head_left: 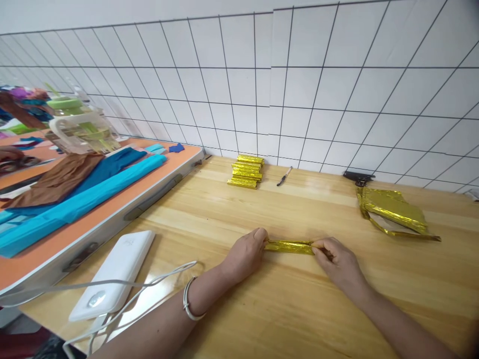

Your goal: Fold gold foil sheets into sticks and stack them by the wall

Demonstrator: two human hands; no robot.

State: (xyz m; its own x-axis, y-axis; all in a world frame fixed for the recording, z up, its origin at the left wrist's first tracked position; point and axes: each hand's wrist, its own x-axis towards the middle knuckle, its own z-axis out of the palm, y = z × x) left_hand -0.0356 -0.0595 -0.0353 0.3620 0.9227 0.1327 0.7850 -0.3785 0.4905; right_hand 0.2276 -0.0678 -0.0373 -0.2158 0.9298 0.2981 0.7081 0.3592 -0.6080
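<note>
A narrow folded strip of gold foil paper (289, 247) lies stretched between my two hands, just over the wooden table. My left hand (249, 254), with a silver bangle on its wrist, is closed on the strip's left end. At the other end, my right hand (339, 262) pinches the strip between thumb and fingers. Beyond them, several folded gold foil strips (245, 172) sit in a row near the wall. Off to the right rests a stack of gold foil sheets (392, 207), its edge partly lifted to show a pale underside.
A pen (285, 176) and a black clip (359, 177) lie near the tiled wall (239, 80). At left, a white power bank (114, 274) trails white cables. An orange-topped table (149, 192) adjoins, bearing blue and brown paper (60, 182) and a green-lidded jug (80, 124).
</note>
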